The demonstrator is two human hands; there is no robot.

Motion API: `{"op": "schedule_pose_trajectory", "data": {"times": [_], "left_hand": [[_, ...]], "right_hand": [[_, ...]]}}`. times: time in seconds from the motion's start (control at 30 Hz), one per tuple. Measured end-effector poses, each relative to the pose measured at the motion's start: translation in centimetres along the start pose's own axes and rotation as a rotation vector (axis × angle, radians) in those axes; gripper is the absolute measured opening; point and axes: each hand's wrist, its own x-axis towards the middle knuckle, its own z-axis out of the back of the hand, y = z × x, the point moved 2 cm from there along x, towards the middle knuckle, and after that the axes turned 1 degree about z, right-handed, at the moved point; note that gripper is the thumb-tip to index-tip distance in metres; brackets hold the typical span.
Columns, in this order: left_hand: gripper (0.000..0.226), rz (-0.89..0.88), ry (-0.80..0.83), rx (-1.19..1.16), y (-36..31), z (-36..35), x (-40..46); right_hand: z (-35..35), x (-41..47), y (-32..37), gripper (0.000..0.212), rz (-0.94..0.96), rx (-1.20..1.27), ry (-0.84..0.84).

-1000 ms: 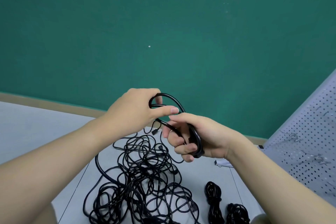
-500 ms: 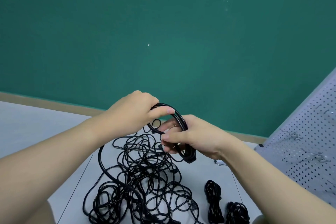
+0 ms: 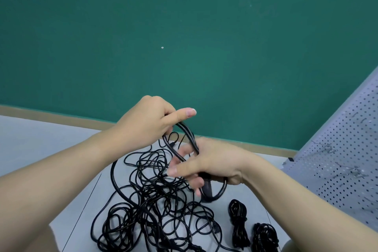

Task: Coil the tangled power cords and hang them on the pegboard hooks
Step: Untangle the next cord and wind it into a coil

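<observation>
A thick black power cord (image 3: 189, 134) forms a small coil held up between both hands. My left hand (image 3: 149, 124) grips the top of the loop, thumb stretched out over it. My right hand (image 3: 206, 164) holds the lower part of the coil, its fingers blurred, with a loop (image 3: 218, 192) hanging under the palm. Below lies a big tangle of black cords (image 3: 155, 200) on the grey floor. The held cord runs down into it. A grey pegboard (image 3: 343, 161) with metal hooks (image 3: 327, 147) leans at the right.
Two bundled black cords lie on the floor at the lower right, one (image 3: 238, 221) left of the other (image 3: 264, 237). A green wall (image 3: 184, 37) with a tan baseboard (image 3: 51, 115) stands behind. My knees show at the bottom edge.
My left hand has risen and drawn the top of the loop up. My right hand has dropped lower and turned, with a loop now hanging below the palm.
</observation>
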Motion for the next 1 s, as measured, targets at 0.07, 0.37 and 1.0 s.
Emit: {"op": "schedule_pose_trajectory", "data": {"times": [0.07, 0.37, 1.0], "left_hand": [[0.080, -0.052, -0.018, -0.072, 0.1, 0.3, 0.1], [0.083, 0.095, -0.027, -0.382, 2.5, -0.3, 0.5], [0.036, 0.275, 0.276, -0.537, -2.3, -5.3, -2.3]], "right_hand": [[-0.6, -0.3, 0.1, 0.015, 0.005, -0.087, 0.162], [1.1, -1.8, 2.6, 0.038, 0.267, 0.558, 0.125], [4.3, 1.1, -1.1, 0.025, 0.268, 0.567, -0.563]]}}
